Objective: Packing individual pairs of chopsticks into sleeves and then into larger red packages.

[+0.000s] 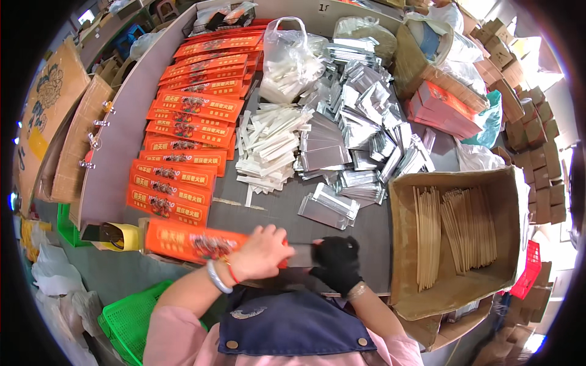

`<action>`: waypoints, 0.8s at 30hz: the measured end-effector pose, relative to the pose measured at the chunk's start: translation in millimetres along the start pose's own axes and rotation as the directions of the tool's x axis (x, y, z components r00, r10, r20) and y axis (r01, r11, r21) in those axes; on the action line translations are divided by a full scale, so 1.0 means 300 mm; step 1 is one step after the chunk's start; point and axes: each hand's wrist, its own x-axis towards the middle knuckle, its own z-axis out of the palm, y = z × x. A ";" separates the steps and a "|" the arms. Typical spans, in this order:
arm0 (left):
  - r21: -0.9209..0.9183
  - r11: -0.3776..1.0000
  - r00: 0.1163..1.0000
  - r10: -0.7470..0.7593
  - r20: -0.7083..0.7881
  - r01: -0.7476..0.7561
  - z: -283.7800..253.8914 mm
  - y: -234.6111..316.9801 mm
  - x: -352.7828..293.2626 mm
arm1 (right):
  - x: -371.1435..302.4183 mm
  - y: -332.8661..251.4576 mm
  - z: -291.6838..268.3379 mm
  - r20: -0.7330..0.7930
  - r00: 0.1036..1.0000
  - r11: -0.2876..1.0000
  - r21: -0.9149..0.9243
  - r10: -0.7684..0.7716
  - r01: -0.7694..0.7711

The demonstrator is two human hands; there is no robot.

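Observation:
A long red printed paper sleeve (186, 239) lies crosswise at the table's front edge, slightly blurred. My left hand (261, 253), bare, with a silver bangle and a red cord at the wrist, is closed over its right end. Just right of it my right hand (337, 263), in a black glove, is closed on a flat grey clear-looking packet (301, 256). That packet's left end meets the sleeve's right end; whether it sits inside is hidden by my left fingers. Beyond my hands lie flat silvery clear packets (329, 206) and a heap of narrow white paper-wrapped strips (268, 143).
Red sleeves (177, 177) overlap in a long row at left, beside a grey partition (116, 140). A clear bag (287, 61) of white strips stands behind. At right, a cardboard box (406, 293) holds chopsticks (470, 226). A green basket (131, 320) is low at left.

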 end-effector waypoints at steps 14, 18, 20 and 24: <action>-0.392 0.766 0.660 -0.641 -0.392 0.510 0.247 -0.053 -0.157 | -0.035 0.003 -0.162 0.077 0.991 0.992 -0.063 0.110 -0.105; -0.394 0.757 0.679 -0.647 -0.346 0.521 0.238 -0.046 -0.156 | -0.047 -0.004 -0.157 0.117 0.990 0.995 -0.072 0.084 -0.075; -0.372 0.755 0.667 -0.653 -0.358 0.540 0.215 -0.019 -0.145 | -0.048 -0.010 -0.143 0.129 0.989 0.995 -0.077 0.073 -0.063; -0.421 0.752 0.678 -0.649 -0.344 0.507 0.229 -0.037 -0.155 | -0.054 -0.007 -0.152 0.120 0.989 0.994 -0.073 0.086 -0.078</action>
